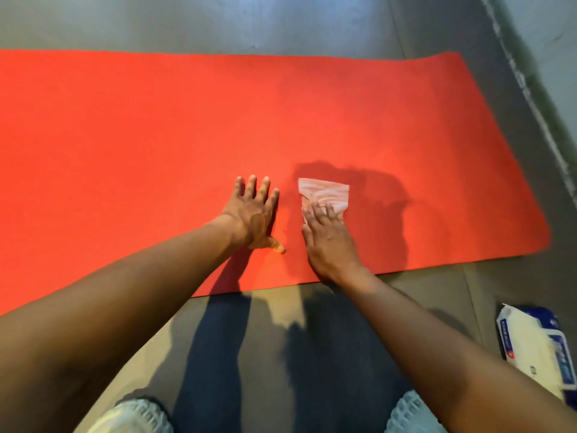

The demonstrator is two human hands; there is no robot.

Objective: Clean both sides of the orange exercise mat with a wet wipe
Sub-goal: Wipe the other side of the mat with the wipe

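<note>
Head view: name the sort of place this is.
Likely a gym or home workout space: an orange mat lies unrolled on a smooth grey floor, a wipes pack nearby.

One orange mat (156, 135), one wet wipe (326, 192), one wipes pack (537, 348), two hands (253, 215) (327, 240), two shoes (134, 415) (412, 412).

The orange mat (156, 135) is brightly lit. Dark shadows fall on its right part and on the floor (312, 26) in front of it. Its edges look bent.
</note>
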